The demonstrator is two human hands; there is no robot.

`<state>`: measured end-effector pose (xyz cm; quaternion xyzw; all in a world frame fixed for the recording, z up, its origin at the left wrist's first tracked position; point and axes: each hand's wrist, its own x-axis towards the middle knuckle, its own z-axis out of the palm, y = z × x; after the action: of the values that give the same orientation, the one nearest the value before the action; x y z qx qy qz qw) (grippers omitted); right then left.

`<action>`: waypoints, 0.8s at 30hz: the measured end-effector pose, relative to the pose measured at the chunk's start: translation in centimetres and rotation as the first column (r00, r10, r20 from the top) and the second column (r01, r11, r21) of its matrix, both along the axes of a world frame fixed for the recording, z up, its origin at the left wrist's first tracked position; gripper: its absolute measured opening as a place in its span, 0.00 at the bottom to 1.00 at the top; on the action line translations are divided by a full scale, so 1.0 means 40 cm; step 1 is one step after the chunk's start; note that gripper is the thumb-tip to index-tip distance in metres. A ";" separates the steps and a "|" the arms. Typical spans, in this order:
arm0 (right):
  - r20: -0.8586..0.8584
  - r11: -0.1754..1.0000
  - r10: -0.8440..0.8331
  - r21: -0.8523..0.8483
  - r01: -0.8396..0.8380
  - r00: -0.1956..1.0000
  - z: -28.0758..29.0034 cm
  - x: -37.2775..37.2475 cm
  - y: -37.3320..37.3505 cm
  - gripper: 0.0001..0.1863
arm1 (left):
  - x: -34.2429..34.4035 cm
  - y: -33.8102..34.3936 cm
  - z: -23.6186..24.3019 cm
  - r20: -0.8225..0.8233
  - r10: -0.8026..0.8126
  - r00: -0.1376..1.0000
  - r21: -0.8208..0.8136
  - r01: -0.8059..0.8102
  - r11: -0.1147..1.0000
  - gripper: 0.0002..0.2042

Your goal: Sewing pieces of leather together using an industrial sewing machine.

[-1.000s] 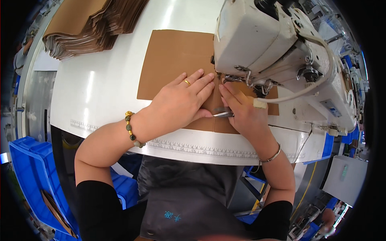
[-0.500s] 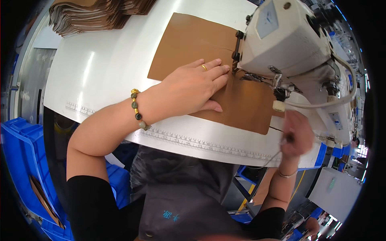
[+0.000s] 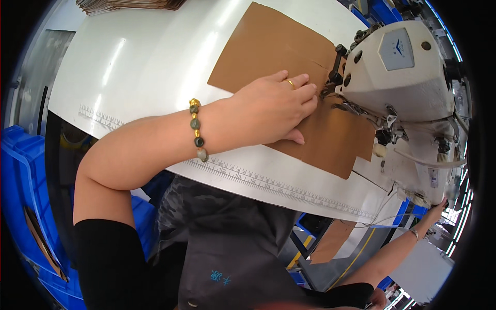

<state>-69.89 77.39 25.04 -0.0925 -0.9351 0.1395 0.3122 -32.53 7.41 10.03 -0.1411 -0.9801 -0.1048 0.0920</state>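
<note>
A flat brown leather-like sheet (image 3: 274, 44) lies on the white machine table, its right part passing under the head of a sewing machine (image 3: 392, 90). My left hand (image 3: 279, 109) rests palm down on the sheet, fingers stretched toward the needle area and thumb apart. It presses on the sheet without gripping it. Far to the right, my right arm reaches out to the machine's right end, where my right hand (image 3: 439, 211) shows small near the rim. Its fingers are too small and partly hidden to make out.
A stack of brown sheets (image 3: 132, 4) sits at the table's far left. Printed rulers (image 3: 279, 188) run along the front edge. Thin loose threads (image 3: 383, 207) hang at the right. Blue bins (image 3: 31, 170) stand at lower left; another brown piece (image 3: 330, 240) is below the table.
My right hand has gone from beside the sheet's front right corner to the machine's far right end. My left hand stays on the sheet. The whole view has shifted.
</note>
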 end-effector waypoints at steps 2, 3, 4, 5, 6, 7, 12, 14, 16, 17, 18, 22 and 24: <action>-0.062 0.966 -0.003 0.259 0.019 0.998 -0.029 -0.001 0.037 0.24 | 0.001 0.003 -0.003 -0.011 0.010 1.000 -0.013 -0.010 1.000 0.36; -0.092 0.908 -0.039 0.413 0.074 0.995 -0.041 0.007 0.041 0.23 | 0.001 0.003 -0.005 -0.018 0.011 1.000 -0.031 -0.012 0.999 0.36; -0.076 0.956 -0.011 0.291 0.033 0.997 -0.046 0.014 0.037 0.23 | 0.001 0.005 -0.006 -0.021 0.013 1.000 -0.030 -0.014 0.999 0.36; -0.097 0.960 0.052 0.278 -0.024 0.994 -0.051 0.024 0.026 0.22 | 0.001 0.006 -0.008 -0.035 0.017 0.999 -0.049 -0.019 0.999 0.36; -0.135 0.969 0.127 0.229 -0.094 0.983 -0.055 0.037 0.011 0.27 | 0.000 0.007 -0.009 -0.042 0.018 0.999 -0.069 -0.021 0.997 0.36; -0.129 0.985 0.071 0.168 -0.048 0.989 -0.061 0.051 -0.007 0.34 | -0.001 0.007 -0.010 -0.049 0.021 0.999 -0.065 -0.024 0.998 0.36; -0.180 0.943 0.067 -0.309 -0.121 0.981 -0.101 0.109 -0.104 0.44 | -0.002 0.000 -0.008 -0.033 -0.010 0.999 -0.045 0.008 0.999 0.36; -0.180 0.928 0.049 -0.355 -0.111 0.982 -0.121 0.118 -0.131 0.43 | -0.001 -0.001 -0.007 -0.026 -0.012 1.000 -0.034 0.011 0.999 0.36; -0.388 0.919 0.134 -0.296 -0.260 0.912 -0.139 0.118 -0.150 0.42 | -0.001 -0.001 -0.005 -0.019 -0.016 1.000 -0.025 0.015 1.000 0.36; -0.387 0.919 0.134 -0.296 -0.260 0.912 -0.144 0.120 -0.155 0.42 | -0.001 -0.001 -0.005 -0.023 -0.012 1.000 -0.025 0.012 1.000 0.36; -0.398 0.928 0.136 -0.270 -0.257 0.907 -0.148 0.124 -0.160 0.41 | -0.001 0.000 -0.005 -0.027 -0.009 1.000 -0.025 0.008 1.000 0.36; -0.256 0.920 0.053 -0.364 -0.147 0.965 -0.153 0.147 -0.174 0.34 | -0.002 0.000 -0.006 -0.028 -0.007 1.000 -0.015 0.007 1.000 0.36; -0.248 0.913 0.047 -0.383 -0.143 0.968 -0.158 0.155 -0.180 0.34 | -0.002 0.000 -0.007 -0.030 -0.006 1.000 -0.011 0.006 1.000 0.36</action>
<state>-63.68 70.21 18.74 -0.0910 -0.8473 0.3516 0.3875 -32.59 7.41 9.76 -0.1462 -0.9787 -0.0976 0.1059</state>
